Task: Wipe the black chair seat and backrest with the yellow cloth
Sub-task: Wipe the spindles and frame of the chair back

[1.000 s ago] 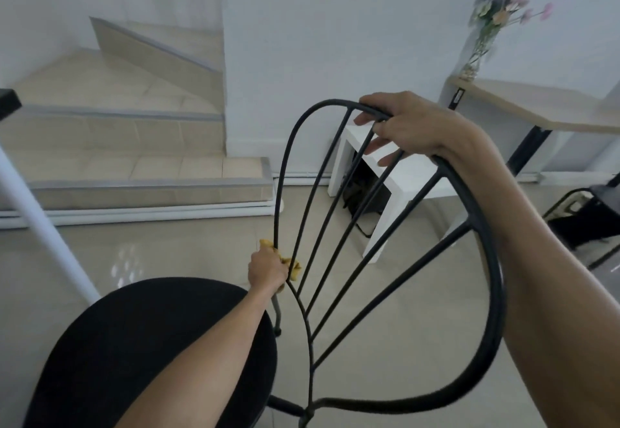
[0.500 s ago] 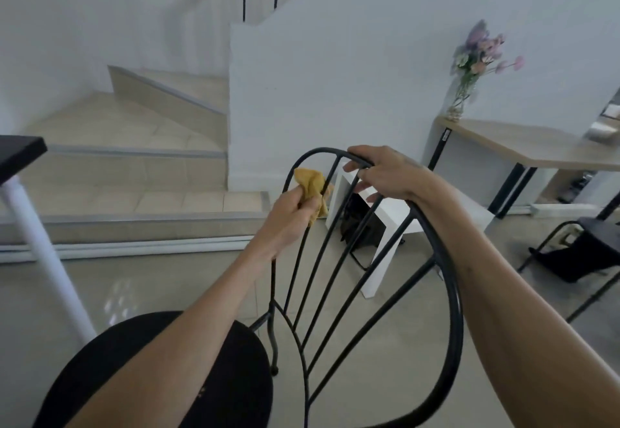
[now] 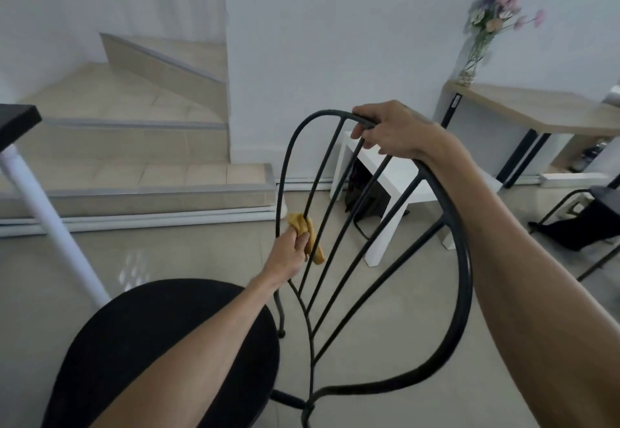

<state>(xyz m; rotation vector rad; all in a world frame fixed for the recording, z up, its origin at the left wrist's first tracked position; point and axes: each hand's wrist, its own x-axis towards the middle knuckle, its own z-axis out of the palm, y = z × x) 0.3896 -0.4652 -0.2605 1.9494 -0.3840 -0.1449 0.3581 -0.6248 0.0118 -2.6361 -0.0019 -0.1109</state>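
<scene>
Wiping a backrest spoke
Left hand (image 3: pixel 291 254) clutches crumpled yellow cloth (image 3: pixel 306 233) around the leftmost upright spoke; right hand (image 3: pixel 391 131) grips black metal wire backrest (image 3: pixel 464 260) top.

There is a single view, from a wide-angle camera worn on the person's head, looking forward and down. It sits close above the black chair: the round seat (image 3: pixel 174 354) fills the lower left corner and the wire backrest (image 3: pixel 463 260) curves through the middle, near the lens. Both forearms reach in from the bottom edge, away from the camera. Farther off, the view faces a white wall (image 3: pixel 352 42), tiled steps (image 3: pixel 134 146) at left and a wooden surface (image 3: pixel 536 109) at right. Straight lines bow toward the frame's edges
</scene>
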